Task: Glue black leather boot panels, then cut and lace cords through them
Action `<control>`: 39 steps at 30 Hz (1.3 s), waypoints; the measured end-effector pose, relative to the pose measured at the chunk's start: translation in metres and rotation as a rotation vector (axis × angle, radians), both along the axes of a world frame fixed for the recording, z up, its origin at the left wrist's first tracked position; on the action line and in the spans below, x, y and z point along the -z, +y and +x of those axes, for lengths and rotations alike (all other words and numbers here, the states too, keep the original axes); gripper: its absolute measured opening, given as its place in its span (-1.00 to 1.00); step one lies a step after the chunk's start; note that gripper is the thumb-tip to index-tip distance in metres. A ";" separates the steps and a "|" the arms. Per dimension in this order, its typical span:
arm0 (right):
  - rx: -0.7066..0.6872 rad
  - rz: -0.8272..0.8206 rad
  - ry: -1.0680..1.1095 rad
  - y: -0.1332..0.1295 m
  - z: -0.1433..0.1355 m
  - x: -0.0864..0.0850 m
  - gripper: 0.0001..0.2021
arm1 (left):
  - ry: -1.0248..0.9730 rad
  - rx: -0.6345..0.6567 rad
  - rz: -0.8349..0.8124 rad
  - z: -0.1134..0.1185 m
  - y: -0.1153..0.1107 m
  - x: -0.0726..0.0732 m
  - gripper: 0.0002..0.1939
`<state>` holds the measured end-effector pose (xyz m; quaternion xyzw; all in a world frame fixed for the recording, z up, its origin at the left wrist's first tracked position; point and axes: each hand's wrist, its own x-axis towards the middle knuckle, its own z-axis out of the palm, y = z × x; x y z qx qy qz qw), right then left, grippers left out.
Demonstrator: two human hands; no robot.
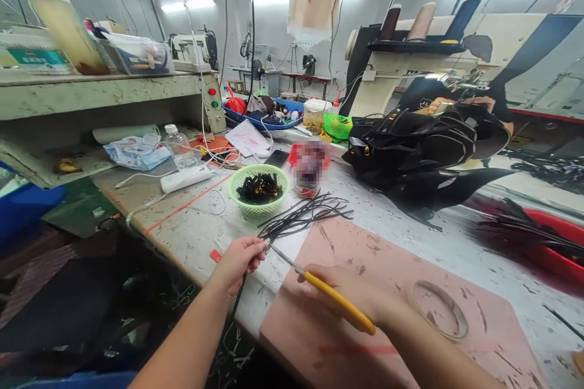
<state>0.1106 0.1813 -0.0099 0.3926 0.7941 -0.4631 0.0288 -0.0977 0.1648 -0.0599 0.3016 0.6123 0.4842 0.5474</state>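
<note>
Workshop: pale walls with lit tubes, and a sewing machine (511, 42) on the right bearing thread cones (422, 21).
Counter: its white top (196, 234) is scattered with dark snippets; a pink sheet (387, 255) covers part of it.
Left hand: closed (239, 261), pinching at the fingertips; a dark strip (238, 299) hangs below it. The small end at the fingertips is too small to make out.
Right hand: wrapped around the yellow handle of the scissors (340, 302), whose tips reach the left fingertips, above the counter.
Black strips: a loose bundle (298, 219) lies just beyond the left hand, beside a pale green basket (258, 209) holding short black pieces.
Tape roll: flat on the pink sheet (462, 319), right of the right hand.
Black material: a heap (410, 146) at the sewing machine.
</note>
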 end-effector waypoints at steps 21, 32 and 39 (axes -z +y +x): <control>0.108 -0.049 0.171 -0.001 -0.023 0.025 -0.63 | -0.110 -0.040 0.031 -0.009 0.003 0.005 -0.80; 0.290 -0.014 0.323 -0.013 -0.006 0.028 -0.69 | -0.126 0.018 0.006 0.001 -0.030 0.003 -0.78; 0.588 -0.009 0.618 -0.039 0.003 0.028 -0.53 | -0.207 0.286 -0.064 0.052 -0.053 -0.018 -0.76</control>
